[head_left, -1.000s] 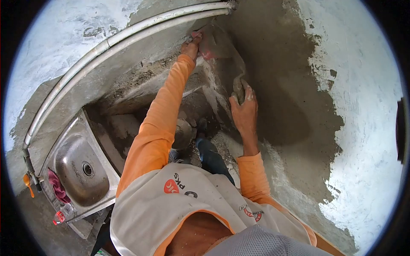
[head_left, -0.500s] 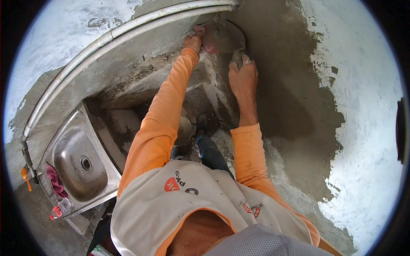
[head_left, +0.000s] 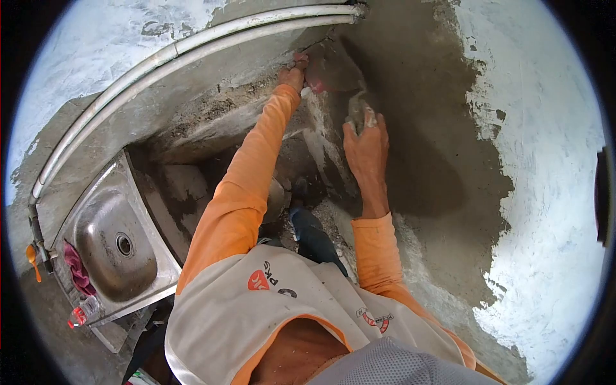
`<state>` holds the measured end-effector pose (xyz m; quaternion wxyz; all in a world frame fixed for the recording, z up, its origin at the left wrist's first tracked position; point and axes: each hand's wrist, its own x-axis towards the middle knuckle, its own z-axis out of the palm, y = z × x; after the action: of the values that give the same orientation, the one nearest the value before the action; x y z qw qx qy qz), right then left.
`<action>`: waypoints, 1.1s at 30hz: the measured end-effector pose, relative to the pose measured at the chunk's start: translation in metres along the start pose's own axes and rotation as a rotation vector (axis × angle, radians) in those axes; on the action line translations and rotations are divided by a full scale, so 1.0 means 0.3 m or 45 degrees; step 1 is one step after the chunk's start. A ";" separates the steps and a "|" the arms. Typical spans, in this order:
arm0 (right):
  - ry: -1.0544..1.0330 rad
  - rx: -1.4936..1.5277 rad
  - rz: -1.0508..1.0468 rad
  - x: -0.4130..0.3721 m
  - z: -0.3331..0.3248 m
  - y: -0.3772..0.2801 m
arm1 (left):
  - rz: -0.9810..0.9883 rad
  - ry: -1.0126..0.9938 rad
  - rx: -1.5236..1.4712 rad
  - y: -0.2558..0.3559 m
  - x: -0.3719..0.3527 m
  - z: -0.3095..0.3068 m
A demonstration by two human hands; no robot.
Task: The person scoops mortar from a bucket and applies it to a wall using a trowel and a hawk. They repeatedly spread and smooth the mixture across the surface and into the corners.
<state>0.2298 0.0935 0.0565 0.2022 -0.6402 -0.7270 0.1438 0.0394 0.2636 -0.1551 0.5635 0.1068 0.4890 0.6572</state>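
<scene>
My left hand (head_left: 293, 77) is closed on the edge of a rounded, mortar-smeared reddish board (head_left: 335, 67), at the wall corner below the pipe ends. My right hand (head_left: 367, 147) grips a cement-crusted trowel (head_left: 355, 106) just below and to the right of that board. Much of the trowel's blade is hard to make out against the grey plaster. Beneath both hands, a rough concrete ledge (head_left: 321, 138) runs down toward the floor.
Two pale pipes (head_left: 186, 48) curve along the left wall. A steel sink (head_left: 119, 256) at lower left has a maroon cloth (head_left: 78, 266) and a plastic bottle (head_left: 85, 311) on its edge. An orange spoon (head_left: 33, 262) hangs by the pipe. Grey plaster (head_left: 443, 167) covers the right wall.
My right hand and the trowel have drawn down, slightly away from the board. The board has tilted and sits a little lower, with my left hand still on its edge.
</scene>
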 end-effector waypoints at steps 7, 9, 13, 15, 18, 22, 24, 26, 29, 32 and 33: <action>-0.155 0.013 0.071 0.141 0.081 -0.056 | 0.002 -0.009 0.033 -0.006 0.026 -0.017; -0.128 -0.010 0.100 0.195 0.103 -0.055 | 0.050 -0.060 0.003 0.004 -0.004 -0.001; -0.076 -0.027 0.062 0.245 0.070 -0.076 | 0.060 0.018 0.095 -0.034 0.051 -0.009; -0.100 -0.001 0.080 0.227 0.051 -0.098 | 0.065 0.064 0.168 -0.059 0.079 -0.017; 0.087 -0.020 0.013 0.145 0.036 -0.136 | 0.069 0.030 0.158 0.007 -0.001 0.008; 0.020 -0.034 -0.030 0.090 -0.018 -0.113 | 0.070 0.042 0.122 0.054 -0.063 0.039; -0.066 -0.106 -0.081 0.085 -0.019 -0.099 | 0.120 0.009 0.051 0.045 -0.071 0.041; -0.157 -0.173 -0.092 0.094 0.002 -0.107 | 0.157 0.011 0.109 0.026 -0.038 0.031; -0.216 -0.225 0.017 0.133 0.053 -0.105 | 0.128 0.062 0.169 -0.016 0.012 0.015; -0.144 -0.210 0.017 0.174 0.082 -0.107 | 0.061 0.104 0.187 0.020 -0.031 0.037; -0.144 -0.211 0.010 0.195 0.090 -0.102 | 0.053 0.104 0.212 0.019 -0.024 0.034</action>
<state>0.1844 0.1485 0.0537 0.1066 -0.6483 -0.7442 0.1201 0.0454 0.2637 -0.1427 0.5185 0.1364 0.5621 0.6298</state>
